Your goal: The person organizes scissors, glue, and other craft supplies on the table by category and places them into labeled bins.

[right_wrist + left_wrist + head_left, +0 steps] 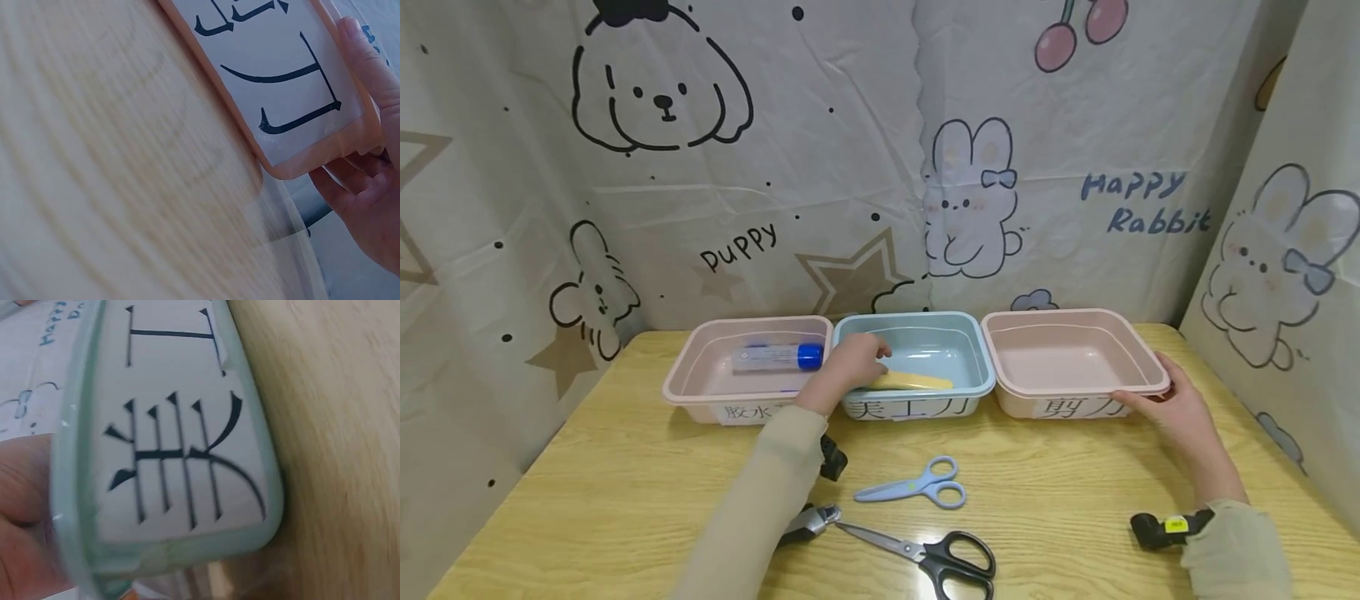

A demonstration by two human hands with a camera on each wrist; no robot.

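Black-handled scissors point(932, 559) lie nearest you, blue scissors point(917, 484) just beyond; past both, ease your loosely bent, seemingly empty left hand point(852, 362) about the yellow tool point(917, 382) in the blue bin point(938, 357) without nudging it. Your right hand point(1183, 412) grips the right pink bin point(1067, 358); the right wrist view shows lower fingers point(350, 179) tucked behind its end, mostly hidden from the head camera.

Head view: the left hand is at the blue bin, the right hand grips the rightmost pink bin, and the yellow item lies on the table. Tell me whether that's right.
Wrong about the yellow item: it lies in the blue bin, not on the table, as the head view shows. Otherwise right: the left hand is at that bin, the right hand grips the rightmost pink bin.
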